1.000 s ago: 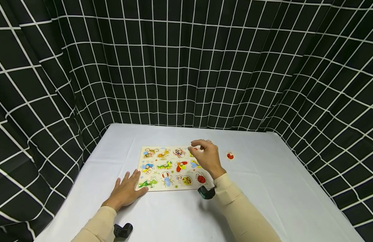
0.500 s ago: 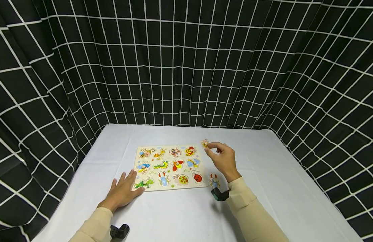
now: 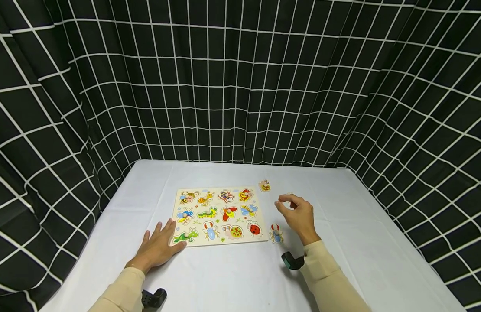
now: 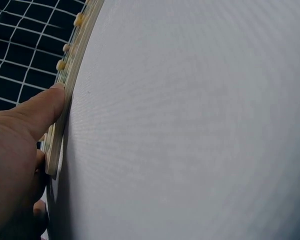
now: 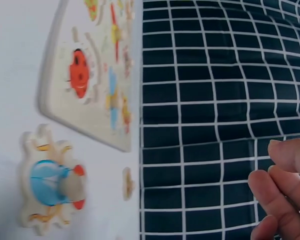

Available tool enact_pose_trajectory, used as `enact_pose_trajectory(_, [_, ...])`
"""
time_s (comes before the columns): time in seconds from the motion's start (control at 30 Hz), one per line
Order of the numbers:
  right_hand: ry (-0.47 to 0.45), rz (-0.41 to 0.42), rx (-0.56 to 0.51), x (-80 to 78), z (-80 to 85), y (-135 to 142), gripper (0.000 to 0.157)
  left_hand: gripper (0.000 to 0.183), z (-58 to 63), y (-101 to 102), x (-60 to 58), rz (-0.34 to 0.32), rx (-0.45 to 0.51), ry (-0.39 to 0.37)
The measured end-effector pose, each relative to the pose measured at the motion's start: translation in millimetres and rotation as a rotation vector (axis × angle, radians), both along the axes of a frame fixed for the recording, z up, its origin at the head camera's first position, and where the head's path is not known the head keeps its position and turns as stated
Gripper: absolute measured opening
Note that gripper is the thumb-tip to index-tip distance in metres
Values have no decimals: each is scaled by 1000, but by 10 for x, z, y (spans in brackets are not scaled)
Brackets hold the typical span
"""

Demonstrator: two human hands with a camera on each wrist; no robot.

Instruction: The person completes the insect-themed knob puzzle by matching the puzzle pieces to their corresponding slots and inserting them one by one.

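Note:
A wooden insect knob puzzle board (image 3: 262,237) lies on the table. My left hand (image 3: 156,246) rests at its left front corner, fingers spread; in the left wrist view the thumb (image 4: 42,110) presses on the board's edge. To the right of the board, my right hand (image 3: 300,219) is raised with thumb and index finger curved and apart, nothing between them. A ladybug piece lies mostly hidden behind this hand. A blue stag beetle piece (image 3: 277,235) with a knob lies just off the board's right front corner. Past the back right corner sits a snail piece (image 3: 264,185).
White cloth (image 3: 225,277) covers the table. Black curtains (image 3: 232,86) with a white grid stand behind it and at both sides. Small black cameras (image 3: 293,261) are strapped at the wrists. Several pieces on the board have raised knobs.
My right hand has moved right, from over the board's back right corner, past the snail piece, to beside the board. The snail piece stays where it was. My left hand keeps its place.

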State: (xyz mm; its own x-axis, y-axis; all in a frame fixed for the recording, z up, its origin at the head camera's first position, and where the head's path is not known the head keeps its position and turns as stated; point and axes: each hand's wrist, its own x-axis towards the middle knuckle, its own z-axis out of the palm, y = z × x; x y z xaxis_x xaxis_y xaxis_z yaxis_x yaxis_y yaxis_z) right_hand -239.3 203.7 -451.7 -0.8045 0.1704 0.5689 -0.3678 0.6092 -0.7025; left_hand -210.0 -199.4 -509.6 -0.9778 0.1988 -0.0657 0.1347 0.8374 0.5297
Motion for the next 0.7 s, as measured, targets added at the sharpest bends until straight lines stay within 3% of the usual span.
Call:
enact_pose_trajectory(0.33, [-83,-20,1,87,-192,43,14,88,4,-4,7,4,-1,-3])
enact_pose_trajectory(0.7, [-233,-34,57,144,-369,80,15,87,12,-1,6,0,-6,6])
